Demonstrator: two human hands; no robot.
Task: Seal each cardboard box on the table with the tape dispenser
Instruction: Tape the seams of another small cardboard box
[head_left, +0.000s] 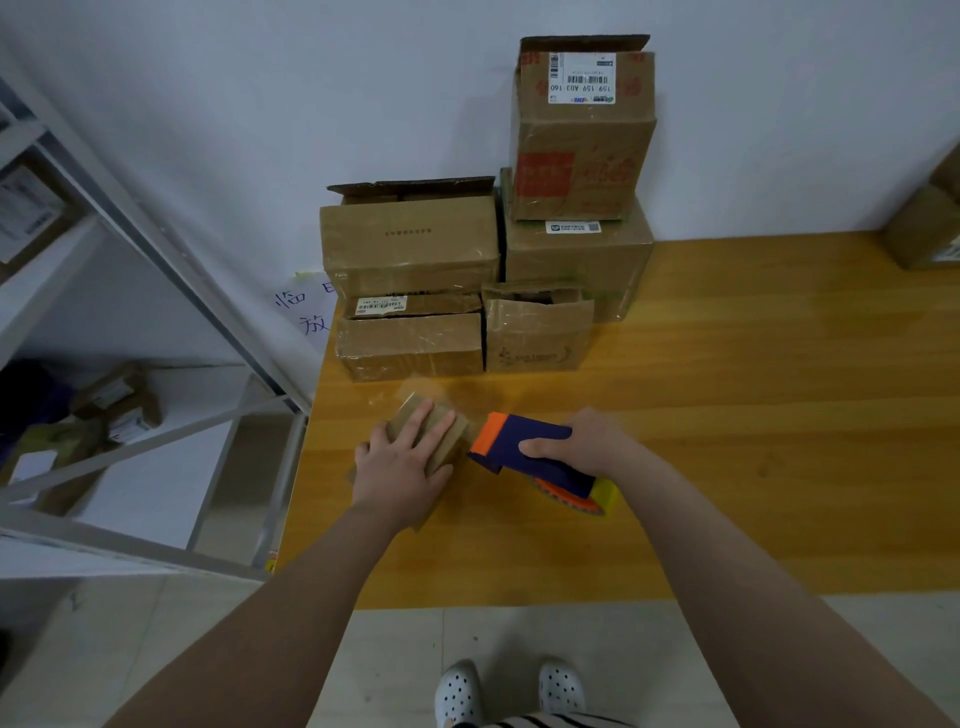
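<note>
A small brown cardboard box lies on the wooden table near its left front corner. My left hand rests flat on top of it, fingers straight. To its right, my right hand grips a tape dispenser with a dark blue body, orange front and yellow end. The dispenser's orange nose sits at the box's right edge. Much of the box is hidden under my left hand.
Several larger cardboard boxes are stacked against the white wall at the table's back, some with flaps open. Another box stands at the far right edge. A metal shelf rack with parcels stands left of the table.
</note>
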